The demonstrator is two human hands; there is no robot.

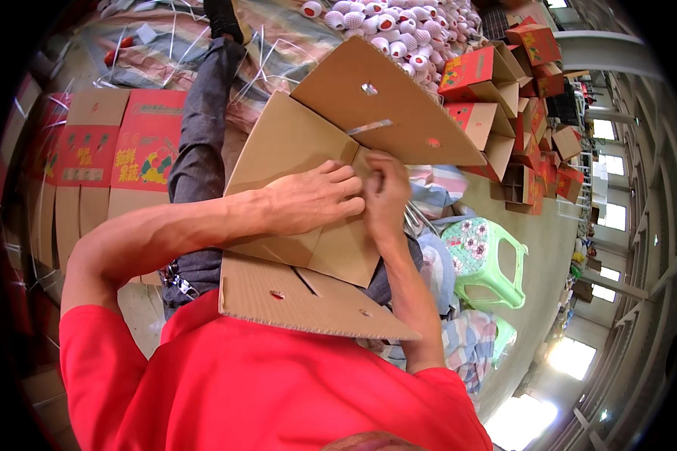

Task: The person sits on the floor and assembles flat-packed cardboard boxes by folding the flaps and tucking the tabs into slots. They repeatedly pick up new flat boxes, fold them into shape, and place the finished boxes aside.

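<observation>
Carton (267,150): lay open across lap, beneath both hands, flaps at far and near edges.
Left hand (320,188): sat palm-down on inner panel, fingers loosely spread.
Right hand (386,188): curled, blurred; couldn't tell if pinching.
Crease (356,149): far end lay nearer right hand.

A brown cardboard carton (289,143) lies with flaps (335,83) spread.

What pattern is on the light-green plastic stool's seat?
The stool's seat has pale flowers on green, seen best in the head view.
</observation>
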